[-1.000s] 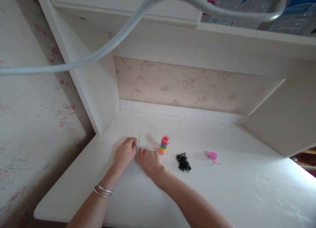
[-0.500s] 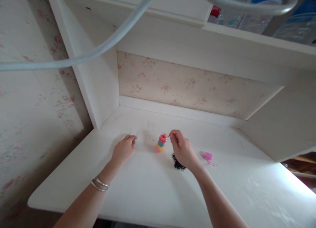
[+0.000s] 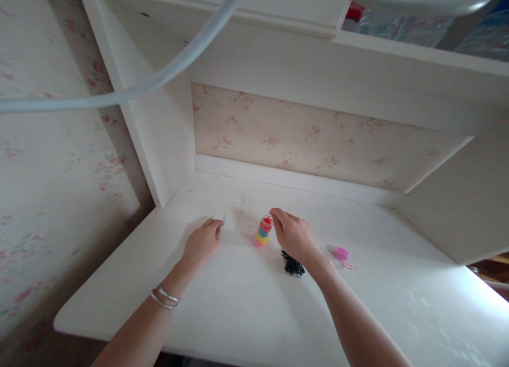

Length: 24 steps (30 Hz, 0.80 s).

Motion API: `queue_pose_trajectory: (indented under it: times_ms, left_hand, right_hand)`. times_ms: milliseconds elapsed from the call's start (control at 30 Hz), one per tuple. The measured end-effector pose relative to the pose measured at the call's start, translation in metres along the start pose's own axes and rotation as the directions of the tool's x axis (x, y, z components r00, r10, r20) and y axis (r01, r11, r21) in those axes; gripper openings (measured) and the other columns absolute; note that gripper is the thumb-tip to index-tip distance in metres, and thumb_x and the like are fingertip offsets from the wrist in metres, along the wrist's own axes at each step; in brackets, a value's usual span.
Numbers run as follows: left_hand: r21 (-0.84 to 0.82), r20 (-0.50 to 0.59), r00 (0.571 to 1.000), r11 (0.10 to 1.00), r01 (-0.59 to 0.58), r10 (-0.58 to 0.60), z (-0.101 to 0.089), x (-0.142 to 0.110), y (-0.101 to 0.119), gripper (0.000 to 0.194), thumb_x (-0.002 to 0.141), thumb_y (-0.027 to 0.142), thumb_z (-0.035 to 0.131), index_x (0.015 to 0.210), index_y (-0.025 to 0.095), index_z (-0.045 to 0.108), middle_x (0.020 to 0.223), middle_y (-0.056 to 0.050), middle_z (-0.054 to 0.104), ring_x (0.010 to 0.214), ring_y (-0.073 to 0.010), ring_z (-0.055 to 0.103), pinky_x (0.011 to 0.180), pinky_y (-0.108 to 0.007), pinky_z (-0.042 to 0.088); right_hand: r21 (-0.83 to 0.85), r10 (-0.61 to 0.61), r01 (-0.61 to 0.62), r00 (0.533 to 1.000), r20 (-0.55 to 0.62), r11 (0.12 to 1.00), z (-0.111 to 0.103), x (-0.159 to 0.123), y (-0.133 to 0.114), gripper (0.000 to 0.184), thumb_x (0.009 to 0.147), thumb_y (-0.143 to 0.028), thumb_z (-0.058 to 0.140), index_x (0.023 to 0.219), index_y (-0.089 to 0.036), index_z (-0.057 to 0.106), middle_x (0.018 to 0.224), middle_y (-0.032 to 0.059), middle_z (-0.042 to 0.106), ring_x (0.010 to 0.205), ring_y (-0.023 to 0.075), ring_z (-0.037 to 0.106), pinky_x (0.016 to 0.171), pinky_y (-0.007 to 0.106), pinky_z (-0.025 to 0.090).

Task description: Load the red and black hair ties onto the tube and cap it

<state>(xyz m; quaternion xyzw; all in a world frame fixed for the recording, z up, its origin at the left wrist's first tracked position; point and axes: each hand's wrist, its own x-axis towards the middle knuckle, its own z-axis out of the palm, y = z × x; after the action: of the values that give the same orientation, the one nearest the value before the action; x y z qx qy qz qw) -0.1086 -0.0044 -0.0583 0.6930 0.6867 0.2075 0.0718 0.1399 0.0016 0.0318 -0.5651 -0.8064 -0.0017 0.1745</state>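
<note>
A small clear bottle (image 3: 262,232) stands on the white desk, with pink, yellow, blue and red layers of small pieces inside and its mouth uncapped. Just right of that mouth is my right hand (image 3: 296,235), thumb and forefinger pinched together; what they hold, if anything, is too small to tell. Under its wrist side lies a pile of small black bands or loops (image 3: 293,265), partly covered. My left hand (image 3: 202,241) rests on the desk left of the bottle, fingers curled and closed, their contents hidden. A pink cap with a loop (image 3: 342,254) lies to the right.
A pale curved tube (image 3: 175,64) crosses the upper view close to the camera. White shelving with a side panel (image 3: 155,123) encloses the desk (image 3: 238,303). Clear bottles (image 3: 421,25) sit on the shelf at upper right. Floral wallpaper (image 3: 274,131) covers the back.
My right hand stays by the bottle's mouth, its fingers turned slightly; a red bit at its fingertips no longer shows there. The whole view has shifted a little. My left hand has hardly moved.
</note>
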Motion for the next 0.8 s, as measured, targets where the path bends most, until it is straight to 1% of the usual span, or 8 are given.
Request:
queue_pose_trajectory:
  times_ms: [133,233,367,433,533,633,733,800]
  left_hand:
    - [-0.001,0.001,1.0,1.0,-0.003,0.003,0.0,0.0,0.0,0.028,0.094,0.021,0.039,0.111,0.023,0.062,0.112,-0.004,0.065,0.101,-0.0175,0.063,0.087,-0.027,0.045]
    - [-0.001,0.011,1.0,1.0,0.005,-0.005,-0.001,0.0,0.0,0.029,0.094,0.021,0.04,0.111,0.023,0.063,0.112,-0.004,0.066,0.1,-0.0177,0.063,0.087,-0.027,0.045]
    - [-0.01,0.026,0.999,1.0,0.024,-0.024,-0.002,0.0,0.003,0.029,0.094,0.022,0.04,0.111,0.024,0.063,0.112,-0.004,0.066,0.1,-0.0174,0.062,0.089,-0.027,0.044]
    - [-0.013,0.028,0.999,1.0,0.021,-0.021,-0.002,-0.001,0.005,0.029,0.094,0.023,0.04,0.11,0.024,0.064,0.112,-0.004,0.066,0.1,-0.0174,0.063,0.089,-0.028,0.044]
    - [-0.003,0.005,1.0,1.0,0.003,-0.003,-0.004,-0.003,0.007,0.028,0.093,0.023,0.04,0.108,0.024,0.065,0.11,-0.003,0.066,0.097,-0.0174,0.063,0.086,-0.027,0.045]
    - [0.014,-0.089,0.996,1.0,0.01,-0.009,-0.006,-0.002,0.01,0.027,0.093,0.025,0.041,0.106,0.024,0.065,0.109,-0.004,0.065,0.093,-0.0167,0.064,0.082,-0.026,0.046]
    - [0.009,-0.216,0.976,1.0,0.025,-0.022,-0.01,-0.002,0.016,0.026,0.093,0.027,0.042,0.105,0.022,0.064,0.106,-0.004,0.064,0.085,-0.0153,0.063,0.077,-0.024,0.047]
    - [-0.021,-0.255,0.966,0.999,-0.042,0.035,-0.012,-0.007,0.027,0.027,0.094,0.028,0.04,0.104,0.022,0.064,0.102,-0.005,0.064,0.081,-0.0142,0.063,0.074,-0.023,0.047]
  right_hand:
    - [0.062,0.014,-0.011,0.999,-0.048,0.998,0.0,-0.002,0.003,0.03,0.095,-0.026,0.036,0.112,-0.027,0.06,0.092,0.0026,0.072,0.075,0.016,0.065,0.062,0.023,0.037]
    - [0.161,0.061,-0.039,0.989,-0.138,0.986,0.002,-0.008,0.007,0.031,0.093,-0.029,0.036,0.109,-0.024,0.063,0.081,0.0029,0.071,0.069,0.0147,0.063,0.062,0.022,0.039]
    - [0.332,0.144,-0.058,0.96,-0.241,0.941,0.007,-0.029,0.013,0.032,0.092,-0.034,0.039,0.102,-0.02,0.066,0.064,-0.0003,0.064,0.053,0.0114,0.055,0.056,0.021,0.038]
    - [0.403,0.197,-0.079,0.945,-0.261,0.912,0.012,-0.043,0.018,0.031,0.091,-0.036,0.041,0.1,-0.02,0.067,0.061,-0.0017,0.062,0.051,0.0103,0.052,0.054,0.02,0.038]
    - [0.489,0.307,-0.151,0.917,-0.256,0.859,0.025,-0.061,0.034,0.031,0.09,-0.039,0.045,0.097,-0.019,0.068,0.057,-0.0033,0.057,0.049,0.01,0.049,0.052,0.02,0.037]
    - [0.617,0.444,-0.235,0.871,-0.208,0.751,0.043,-0.07,0.058,0.035,0.086,-0.044,0.049,0.095,-0.017,0.069,0.056,-0.0029,0.054,0.049,0.0111,0.046,0.049,0.021,0.035]
    - [0.766,0.556,-0.278,0.822,-0.122,0.579,0.057,-0.073,0.081,0.04,0.082,-0.049,0.052,0.096,-0.015,0.068,0.058,-0.0017,0.053,0.049,0.0119,0.044,0.046,0.022,0.034]
    - [0.81,0.591,-0.292,0.802,-0.081,0.508,0.062,-0.073,0.09,0.042,0.08,-0.049,0.053,0.097,-0.014,0.069,0.058,-0.0018,0.052,0.049,0.012,0.043,0.044,0.022,0.033]
